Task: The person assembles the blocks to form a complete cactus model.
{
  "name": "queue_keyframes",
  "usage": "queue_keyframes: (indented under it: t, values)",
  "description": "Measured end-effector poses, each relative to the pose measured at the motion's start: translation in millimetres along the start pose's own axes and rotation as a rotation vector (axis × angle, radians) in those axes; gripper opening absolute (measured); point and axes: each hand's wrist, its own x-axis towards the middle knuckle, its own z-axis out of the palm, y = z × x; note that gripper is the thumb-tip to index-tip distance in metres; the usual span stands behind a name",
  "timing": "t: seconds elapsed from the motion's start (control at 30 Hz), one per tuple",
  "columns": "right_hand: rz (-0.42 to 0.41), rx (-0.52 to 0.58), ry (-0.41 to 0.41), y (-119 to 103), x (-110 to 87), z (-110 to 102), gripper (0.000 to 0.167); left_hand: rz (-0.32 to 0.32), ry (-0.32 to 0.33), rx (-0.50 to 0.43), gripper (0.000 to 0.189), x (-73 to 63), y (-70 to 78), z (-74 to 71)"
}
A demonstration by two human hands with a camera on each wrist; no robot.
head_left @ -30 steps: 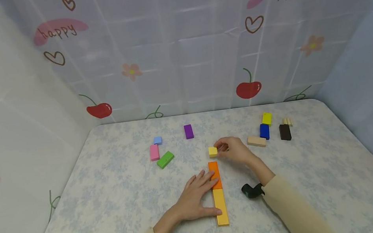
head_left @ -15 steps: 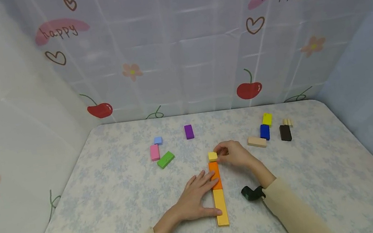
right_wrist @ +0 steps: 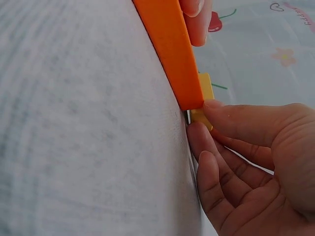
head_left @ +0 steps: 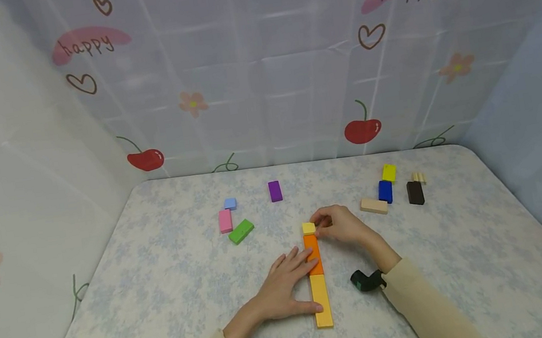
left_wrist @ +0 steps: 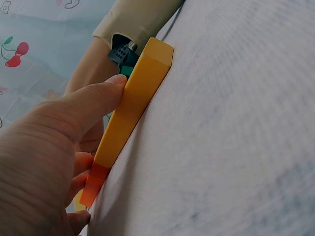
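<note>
Nine loose pieces lie around us on the pale, blue-mottled bench point(head_left: 183, 285): at left a small light blue block point(head_left: 230, 203), a pink oblong block point(head_left: 225, 221) and a green oblong block point(head_left: 241, 231); farther back a purple oblong block point(head_left: 275, 191); at right a bright yellow block point(head_left: 389, 172) just beside a dark blue block point(head_left: 386, 191), a beige bar point(head_left: 374, 206), a dark brown block point(head_left: 415, 193) and a cream ridged piece point(head_left: 419, 177). Before us, a small pale yellow block point(head_left: 308, 228) sits at the far end of an orange bar point(head_left: 316, 253), which meets a longer amber bar point(head_left: 322, 293) in one straight row. Our left hand point(head_left: 284, 287) reaches in from the left, grip released, fingers spread, fingertips on the orange bar, thumb on the amber bar. Our right hand point(head_left: 342, 224) bends in opposite, grip grasping the small pale yellow block.
</note>
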Motion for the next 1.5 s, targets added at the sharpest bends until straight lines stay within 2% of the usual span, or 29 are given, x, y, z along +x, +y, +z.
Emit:
queue_keyframes:
  t: [0.37,1.13,1.33,1.5]
  values:
    - [-0.047,-0.021,-0.007,3.8,-0.2,0.3,0.020,-0.003,0.001,0.005,0.085,0.4,-0.3,0.5]
    - [-0.081,-0.027,0.001,7.2,-0.7,2.0,0.019,0.012,0.016,0.003,0.086,0.2,-1.7,2.0]
    - [-0.083,-0.021,0.000,8.1,-1.7,1.3,0.026,0.006,0.011,0.005,0.086,0.3,-2.3,2.5]
    - [-0.088,-0.035,0.028,5.4,-11.2,-4.5,0.034,0.003,0.005,0.014,0.086,0.6,-2.4,2.8]
